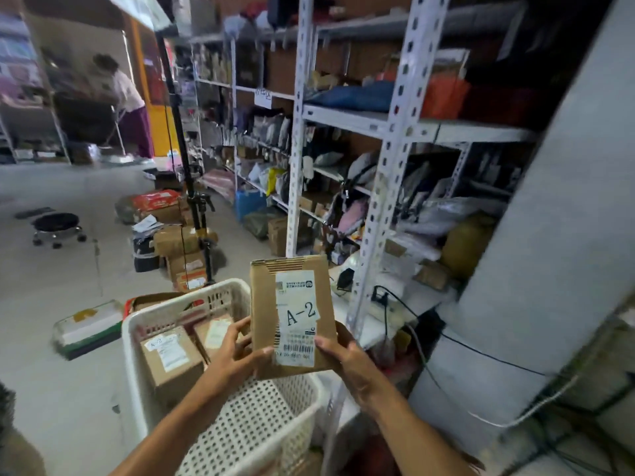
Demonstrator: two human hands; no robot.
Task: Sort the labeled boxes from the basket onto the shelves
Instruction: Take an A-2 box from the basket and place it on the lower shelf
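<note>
A flat brown cardboard box [264, 304] with a white label reading "A-2" is held upright above the white plastic basket [261, 417]. My left hand [233, 355] grips its lower left edge and my right hand [347, 355] grips its lower right edge, thumb on the label. Inside the basket lie more labelled brown boxes [171, 359], one at the left and another behind it. White metal shelves [398, 125] full of parcels stand ahead on the right.
Cardboard boxes [178, 242] are piled on the floor around a black tripod stand [199, 214]. A low wheeled stool [58, 228] is at the left. A person [127, 104] works far back. A grey pillar [549, 235] with cables fills the right side.
</note>
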